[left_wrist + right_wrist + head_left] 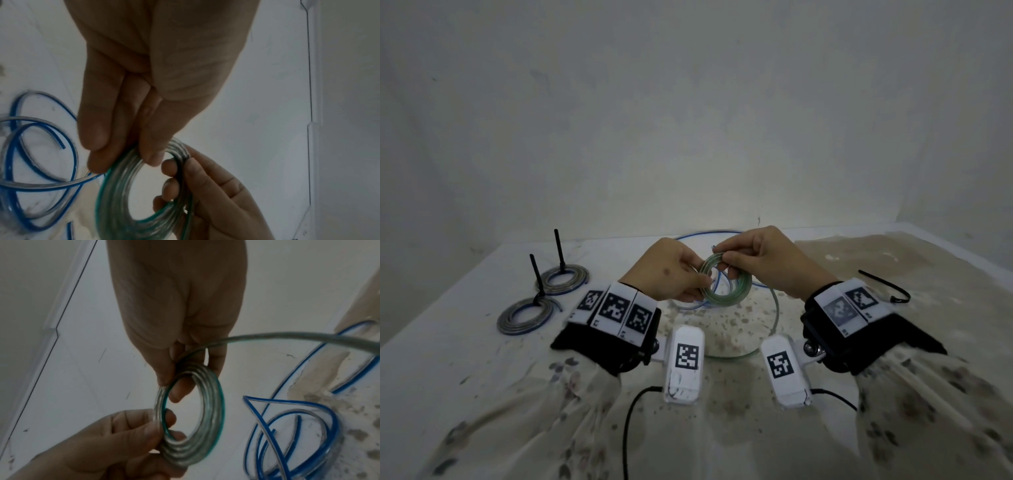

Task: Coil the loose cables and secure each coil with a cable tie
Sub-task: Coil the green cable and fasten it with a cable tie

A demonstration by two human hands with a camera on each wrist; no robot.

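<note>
Nearest the viewer, above the middle of the counter (pixel 465 359), both hands hold up a green-edged clear cable coil (pixel 726 281), clear of the surface. The left hand (pixel 671 270) pinches the coil's left side between thumb and curled fingers; the right hand (pixel 760 260) pinches its top right. The ring stands roughly upright, its open face toward the viewer, with no real long axis. A loose tail (pixel 287 335) of the same cable runs off from the right hand's grip, so coiling looks nearly finished and the tie is not yet on. A spare black cable tie (pixel 887 287) lies toward the right edge. Toward the left edge lie two finished coils (pixel 525 315), each bound by a black tie standing up. Beyond the hands, a blue-edged loose cable (pixel 705 234) sprawls uncoiled toward the far edge, left to do.
</note>
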